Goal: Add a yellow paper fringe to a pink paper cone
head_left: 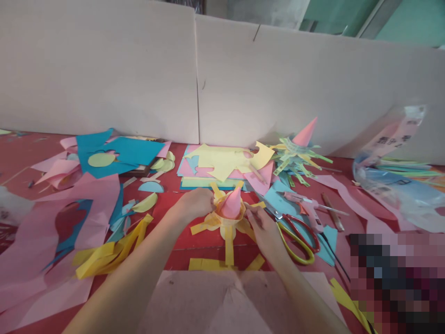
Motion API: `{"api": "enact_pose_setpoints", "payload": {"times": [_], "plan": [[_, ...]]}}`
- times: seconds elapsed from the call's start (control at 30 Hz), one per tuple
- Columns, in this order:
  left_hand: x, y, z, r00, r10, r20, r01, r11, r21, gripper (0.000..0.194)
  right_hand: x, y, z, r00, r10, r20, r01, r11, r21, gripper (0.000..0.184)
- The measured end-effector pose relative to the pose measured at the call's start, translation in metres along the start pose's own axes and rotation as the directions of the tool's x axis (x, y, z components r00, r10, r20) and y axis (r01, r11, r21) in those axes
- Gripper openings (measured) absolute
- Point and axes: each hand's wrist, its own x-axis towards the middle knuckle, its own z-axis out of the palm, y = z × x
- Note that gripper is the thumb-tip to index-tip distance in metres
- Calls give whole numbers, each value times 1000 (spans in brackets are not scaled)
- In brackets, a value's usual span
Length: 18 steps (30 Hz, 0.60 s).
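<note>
Between my two hands stands a paper craft: a pink paper cone [231, 204] rises from a yellow paper ring, with yellow paper strips [229, 246] spreading outward around it. My left hand [199, 202] is closed at the craft's left edge, its fingertips partly hidden. On the other side, my right hand [262, 222] pinches the ring's right edge between thumb and fingers. Scissors [299, 236] with red and yellow handles lie just right of that hand. Cut yellow paper pieces [208, 264] rest in front of the craft.
A pink glue gun [309, 208] lies behind the scissors. A similar craft with a pink cone [306, 133] stands at back right. Paper sheets [219, 160] are stacked behind, with pink scraps [31, 236] and yellow strips [104, 257] left. A plastic bag [399, 171] sits right. White boards [104, 69] close the back.
</note>
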Motion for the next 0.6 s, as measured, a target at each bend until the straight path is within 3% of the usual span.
{"api": "enact_pose_setpoints", "payload": {"times": [0.4,0.5,0.6], "plan": [[0,-2,0,993,-8,-121,6,1000,-17,20,2,-2,-3,999,-24,-32,23,999,-35,37],[-6,5,-10,963,8,-269,-41,992,-116,27,4,-7,-12,990,-50,-131,44,998,-49,31],[-15,17,-20,890,105,-443,-221,950,-219,31,7,-12,-22,975,-45,-219,58,997,51,29]]}}
